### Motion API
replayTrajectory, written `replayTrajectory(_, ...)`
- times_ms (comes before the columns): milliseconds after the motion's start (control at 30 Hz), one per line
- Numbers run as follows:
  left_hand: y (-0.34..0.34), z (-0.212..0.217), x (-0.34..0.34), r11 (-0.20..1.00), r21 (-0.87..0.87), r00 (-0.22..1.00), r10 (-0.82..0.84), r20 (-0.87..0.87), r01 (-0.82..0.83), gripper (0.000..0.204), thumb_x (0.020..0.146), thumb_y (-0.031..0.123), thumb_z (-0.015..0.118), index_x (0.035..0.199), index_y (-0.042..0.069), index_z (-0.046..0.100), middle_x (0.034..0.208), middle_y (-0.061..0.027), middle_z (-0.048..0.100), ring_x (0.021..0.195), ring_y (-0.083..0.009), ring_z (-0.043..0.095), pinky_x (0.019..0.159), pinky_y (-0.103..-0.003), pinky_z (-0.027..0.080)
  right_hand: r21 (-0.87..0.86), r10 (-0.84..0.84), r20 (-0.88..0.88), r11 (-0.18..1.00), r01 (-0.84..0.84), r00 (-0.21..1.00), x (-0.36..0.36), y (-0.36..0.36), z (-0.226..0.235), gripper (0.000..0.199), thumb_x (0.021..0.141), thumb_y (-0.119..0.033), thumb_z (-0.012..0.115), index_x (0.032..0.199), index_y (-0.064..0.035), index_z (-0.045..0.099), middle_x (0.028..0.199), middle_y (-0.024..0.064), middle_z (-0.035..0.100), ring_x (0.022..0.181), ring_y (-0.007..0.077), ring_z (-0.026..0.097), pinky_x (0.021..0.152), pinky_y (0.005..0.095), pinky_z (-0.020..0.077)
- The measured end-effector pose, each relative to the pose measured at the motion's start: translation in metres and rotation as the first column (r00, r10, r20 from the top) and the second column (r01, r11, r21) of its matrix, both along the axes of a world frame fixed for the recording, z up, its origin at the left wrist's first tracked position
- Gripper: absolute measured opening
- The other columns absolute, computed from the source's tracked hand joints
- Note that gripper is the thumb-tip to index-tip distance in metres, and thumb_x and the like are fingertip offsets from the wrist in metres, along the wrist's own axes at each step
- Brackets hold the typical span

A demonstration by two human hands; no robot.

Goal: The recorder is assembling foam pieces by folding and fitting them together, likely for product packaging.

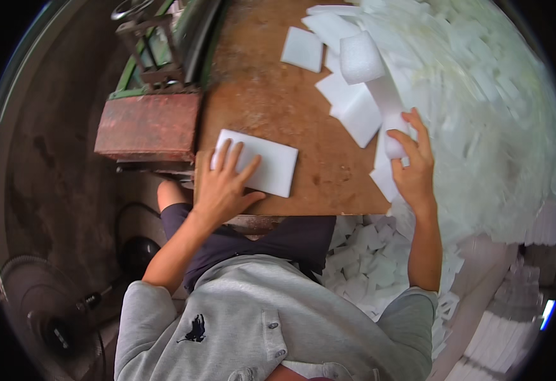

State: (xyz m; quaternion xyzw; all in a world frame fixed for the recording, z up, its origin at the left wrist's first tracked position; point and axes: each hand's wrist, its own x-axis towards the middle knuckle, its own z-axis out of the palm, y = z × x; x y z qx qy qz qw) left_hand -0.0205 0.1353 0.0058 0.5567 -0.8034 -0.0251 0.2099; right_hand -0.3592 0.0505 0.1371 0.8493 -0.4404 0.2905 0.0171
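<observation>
My left hand (222, 187) lies with its fingers spread over the left end of a white rectangular foam sheet (268, 164) near the table's front edge. At the right, my right hand (416, 166) pinches the near end of a long white foam piece (384, 95) between thumb and fingers. The far end of that piece seems to widen into a blocky, cupped foam shape (362, 58); whether the two are joined I cannot tell. Loose white foam sheets (358, 117) lie just left of the right hand, overlapping one another.
A brown wooden table (259, 82) spans the middle. A machine with a red block (150, 124) and green frame stands at its left. Heaped foam pieces in clear plastic (481, 120) fill the right side. Foam scraps (370, 254) lie below; a fan (52, 324) stands lower left.
</observation>
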Motion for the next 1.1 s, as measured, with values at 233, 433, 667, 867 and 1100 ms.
replayTrajectory(233, -0.007, -0.006, -0.003, 0.959, -0.142, 0.967, 0.232, -0.104, -0.246, 0.068, 0.081, 0.044, 0.076, 0.133, 0.005, 0.056, 0.131, -0.0213, 0.051, 0.126, -0.0386, 0.048, 0.106, -0.053, 0.037, -0.032, 0.184, -0.222, 0.980, -0.196, 0.958, 0.080, -0.010, -0.060, 0.026, 0.079, 0.011, 0.061, 0.103, 0.0025, 0.067, 0.134, 0.0219, 0.052, 0.136, 0.0415, 0.045, 0.099, 0.0437, 0.0533)
replayTrajectory(433, 0.017, 0.046, 0.052, 0.905, 0.317, 0.553, 0.425, -0.717, -0.284, 0.047, 0.093, 0.024, 0.062, 0.132, -0.002, 0.053, 0.099, -0.0180, 0.056, 0.084, -0.0314, 0.062, 0.075, -0.042, 0.050, -0.108, 0.394, -0.358, 0.883, -0.456, 0.847, 0.133, 0.027, -0.085, 0.006, 0.085, 0.001, 0.064, 0.091, 0.0041, 0.064, 0.126, 0.0221, 0.057, 0.132, 0.0395, 0.050, 0.094, 0.0409, 0.0572)
replayTrajectory(667, 0.029, 0.033, 0.141, 0.825, 0.182, 0.675, 0.547, -0.495, -0.535, 0.029, 0.092, 0.011, 0.066, 0.119, 0.000, 0.064, 0.086, -0.0055, 0.055, 0.076, -0.0134, 0.053, 0.068, -0.030, 0.044, 0.181, 0.489, 0.028, 0.855, -0.486, 0.872, 0.158, 0.021, -0.103, 0.088, 0.074, -0.018, 0.084, 0.150, -0.0118, 0.040, 0.154, 0.0239, 0.029, 0.143, 0.0472, 0.030, 0.111, 0.0525, 0.0382)
replayTrajectory(867, 0.010, 0.032, 0.324, 0.660, 0.010, 0.538, 0.621, -0.570, -0.751, 0.031, 0.095, 0.019, 0.064, 0.118, -0.001, 0.066, 0.082, -0.0013, 0.062, 0.072, -0.0088, 0.053, 0.064, -0.027, 0.045, 0.297, 0.458, -0.125, 0.863, -0.407, 0.880, 0.162, -0.005, -0.136, 0.057, 0.078, -0.025, 0.081, 0.127, -0.0025, 0.062, 0.140, 0.0228, 0.046, 0.137, 0.0461, 0.037, 0.108, 0.0554, 0.0354)
replayTrajectory(1100, -0.127, 0.016, 0.405, 0.741, 0.094, 0.659, 0.641, -0.394, -0.665, 0.034, 0.093, 0.028, 0.064, 0.114, 0.002, 0.069, 0.077, -0.0080, 0.065, 0.073, -0.0129, 0.060, 0.068, -0.033, 0.049, 0.353, 0.411, 0.110, 0.835, -0.423, 0.905, 0.207, -0.048, -0.108, 0.043, 0.083, -0.024, 0.078, 0.117, 0.0016, 0.067, 0.124, 0.0208, 0.060, 0.126, 0.0414, 0.050, 0.104, 0.0479, 0.0436)
